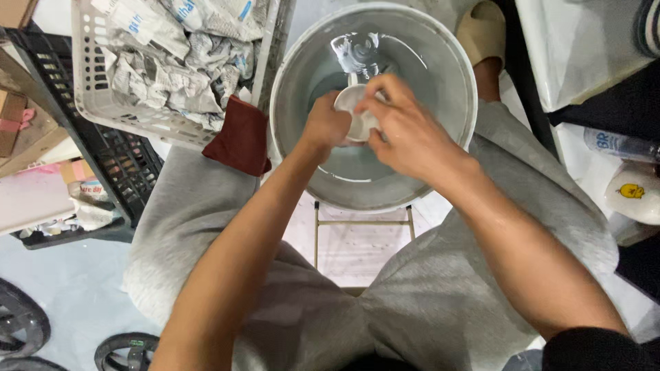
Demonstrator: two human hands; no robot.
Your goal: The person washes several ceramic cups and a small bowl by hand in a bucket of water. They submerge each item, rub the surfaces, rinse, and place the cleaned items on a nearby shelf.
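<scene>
Left hand [324, 126] and right hand [405, 134] both clasp small white cup [354, 117] | cup mouth faces up-left, tilted | over centre of grey basin [454, 75]

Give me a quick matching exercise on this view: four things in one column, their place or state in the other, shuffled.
Things:
1. small white cup
2. dark red cloth
3. white basket
4. clear glass

Places or states:
A. lying in the water of the grey basin
B. filled with crumpled newspaper
C. held by both hands over the basin
D. on the knee, beside the basin

Pairs: 1-C, 2-D, 3-B, 4-A
</scene>
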